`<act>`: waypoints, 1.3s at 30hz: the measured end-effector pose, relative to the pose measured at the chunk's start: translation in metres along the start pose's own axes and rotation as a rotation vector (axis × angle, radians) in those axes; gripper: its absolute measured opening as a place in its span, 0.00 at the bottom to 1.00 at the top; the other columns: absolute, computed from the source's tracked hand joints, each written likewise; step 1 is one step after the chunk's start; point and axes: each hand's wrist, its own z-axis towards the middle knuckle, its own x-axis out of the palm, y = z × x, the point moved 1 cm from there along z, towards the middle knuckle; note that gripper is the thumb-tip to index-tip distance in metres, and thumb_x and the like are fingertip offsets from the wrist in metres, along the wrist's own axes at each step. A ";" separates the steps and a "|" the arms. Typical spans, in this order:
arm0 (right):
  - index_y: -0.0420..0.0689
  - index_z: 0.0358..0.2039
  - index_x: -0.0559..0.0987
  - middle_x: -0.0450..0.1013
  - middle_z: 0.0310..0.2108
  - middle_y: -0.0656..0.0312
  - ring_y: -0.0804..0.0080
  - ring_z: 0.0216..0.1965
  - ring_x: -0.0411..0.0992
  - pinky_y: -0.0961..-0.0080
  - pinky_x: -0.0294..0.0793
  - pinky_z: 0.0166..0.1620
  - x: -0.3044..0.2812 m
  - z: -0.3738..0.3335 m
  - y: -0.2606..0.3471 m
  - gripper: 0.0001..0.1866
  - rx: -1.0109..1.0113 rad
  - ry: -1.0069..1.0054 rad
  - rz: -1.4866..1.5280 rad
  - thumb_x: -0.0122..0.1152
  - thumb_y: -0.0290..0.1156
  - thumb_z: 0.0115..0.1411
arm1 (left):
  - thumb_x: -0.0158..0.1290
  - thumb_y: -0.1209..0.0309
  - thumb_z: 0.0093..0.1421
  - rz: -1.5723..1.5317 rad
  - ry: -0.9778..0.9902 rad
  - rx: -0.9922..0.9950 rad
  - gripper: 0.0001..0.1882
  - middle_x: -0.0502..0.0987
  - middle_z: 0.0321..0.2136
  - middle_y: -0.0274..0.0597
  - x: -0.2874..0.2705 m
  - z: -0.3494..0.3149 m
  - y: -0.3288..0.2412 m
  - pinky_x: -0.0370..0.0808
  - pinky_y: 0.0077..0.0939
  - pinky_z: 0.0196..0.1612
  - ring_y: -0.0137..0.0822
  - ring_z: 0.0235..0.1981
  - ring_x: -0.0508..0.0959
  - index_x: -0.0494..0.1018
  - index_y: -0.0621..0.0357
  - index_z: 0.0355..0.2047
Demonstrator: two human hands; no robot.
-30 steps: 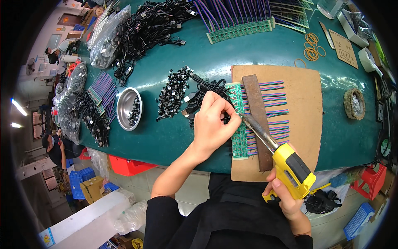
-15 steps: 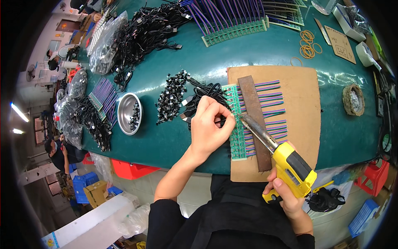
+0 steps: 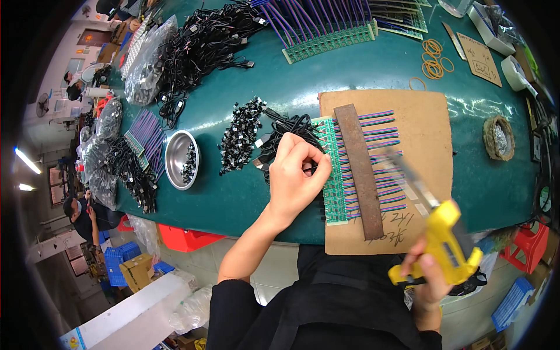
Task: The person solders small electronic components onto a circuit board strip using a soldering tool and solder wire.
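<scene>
My left hand (image 3: 297,175) rests on the green strip of small circuit boards (image 3: 333,192) at the left edge of the cardboard sheet (image 3: 431,116), its fingers pinched on a black cable end. A rusty metal bar (image 3: 359,169) lies across the coloured ribbon wires (image 3: 382,125). My right hand (image 3: 429,280) grips a yellow soldering gun (image 3: 440,245), whose blurred metal tip hovers over the wires at the right of the bar. A bundle of black cables (image 3: 291,125) lies just beyond my left hand.
A pile of small black connectors (image 3: 239,137) and a steel bowl (image 3: 178,157) sit to the left on the green table (image 3: 373,64). More cable heaps, board strips with purple wires, rubber bands (image 3: 434,58) and a solder-wool pot (image 3: 499,137) lie further out.
The soldering gun has pulled back to the right, its tip lifting off the boards beside the left hand. The left hand stays on the board strip, fingers still pinched.
</scene>
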 end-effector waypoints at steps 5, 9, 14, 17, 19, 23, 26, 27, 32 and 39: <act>0.36 0.54 0.66 0.71 0.34 0.58 0.84 0.22 0.65 0.89 0.64 0.23 -0.064 0.033 0.024 0.22 -0.585 -0.366 -0.556 0.51 0.20 0.57 | 0.58 0.79 0.47 -0.016 0.004 0.009 0.08 0.63 0.24 0.33 0.000 0.003 -0.001 0.61 0.13 0.20 0.20 0.19 0.63 0.69 0.62 0.18; 0.39 0.60 0.60 0.68 0.46 0.51 0.53 0.42 0.69 0.69 0.67 0.48 -0.105 0.061 0.021 0.39 -0.750 -0.296 -1.404 0.54 0.10 0.43 | 0.58 0.78 0.47 -0.006 0.002 -0.005 0.07 0.63 0.24 0.34 0.001 0.000 0.000 0.63 0.15 0.19 0.21 0.18 0.63 0.69 0.62 0.18; 0.39 0.60 0.61 0.66 0.53 0.59 0.77 0.37 0.67 0.79 0.67 0.46 -0.137 0.045 0.051 0.30 -0.607 -0.243 -1.063 0.49 0.14 0.55 | 0.58 0.79 0.48 -0.040 0.008 0.006 0.07 0.63 0.24 0.34 0.001 0.003 -0.001 0.62 0.14 0.19 0.20 0.19 0.64 0.70 0.63 0.19; 0.40 0.59 0.62 0.69 0.38 0.64 0.81 0.33 0.65 0.85 0.67 0.39 -0.149 0.022 0.099 0.26 -0.502 -0.195 -1.146 0.49 0.18 0.59 | 0.58 0.79 0.48 -0.025 0.013 -0.012 0.07 0.62 0.24 0.34 -0.001 0.001 0.001 0.62 0.15 0.20 0.21 0.19 0.63 0.70 0.63 0.19; 0.38 0.56 0.65 0.69 0.36 0.64 0.81 0.34 0.66 0.86 0.65 0.37 -0.151 0.016 0.110 0.21 -0.689 -0.314 -1.225 0.48 0.21 0.61 | 0.58 0.78 0.48 -0.023 0.022 0.030 0.06 0.63 0.24 0.34 -0.004 0.001 0.001 0.63 0.15 0.20 0.21 0.20 0.64 0.70 0.63 0.20; 0.32 0.44 0.67 0.66 0.35 0.58 0.77 0.31 0.65 0.87 0.65 0.33 -0.135 0.014 0.100 0.15 -0.614 -0.242 -0.776 0.48 0.27 0.59 | 0.58 0.79 0.49 -0.020 0.037 0.020 0.06 0.64 0.24 0.34 -0.009 0.000 0.000 0.65 0.14 0.21 0.22 0.21 0.66 0.71 0.63 0.21; 0.29 0.45 0.62 0.62 0.33 0.55 0.77 0.31 0.62 0.89 0.67 0.28 -0.111 0.028 0.067 0.20 -0.436 -0.147 -0.170 0.49 0.27 0.53 | 0.58 0.75 0.49 -0.019 0.161 0.036 0.04 0.67 0.25 0.36 -0.018 0.007 -0.005 0.70 0.21 0.24 0.28 0.22 0.71 0.73 0.60 0.23; 0.28 0.46 0.61 0.62 0.33 0.54 0.77 0.32 0.62 0.90 0.67 0.26 -0.097 0.032 0.057 0.22 -0.425 -0.141 -0.109 0.49 0.27 0.53 | 0.58 0.76 0.48 0.076 0.075 0.173 0.04 0.69 0.28 0.37 -0.026 0.009 -0.006 0.71 0.22 0.26 0.30 0.24 0.72 0.74 0.59 0.26; 0.27 0.50 0.59 0.62 0.32 0.54 0.75 0.32 0.61 0.89 0.67 0.20 -0.061 0.037 0.028 0.26 -0.378 -0.040 0.114 0.50 0.27 0.52 | 0.55 0.79 0.46 0.516 0.159 0.597 0.18 0.74 0.46 0.39 -0.051 0.031 -0.004 0.72 0.30 0.43 0.42 0.41 0.73 0.76 0.56 0.40; 0.28 0.46 0.61 0.62 0.31 0.54 0.75 0.30 0.63 0.88 0.69 0.20 -0.040 0.032 0.014 0.24 -0.236 0.088 0.292 0.51 0.28 0.50 | 0.55 0.78 0.46 0.404 0.276 0.585 0.19 0.73 0.49 0.38 -0.061 0.026 0.016 0.70 0.32 0.46 0.41 0.43 0.72 0.75 0.58 0.42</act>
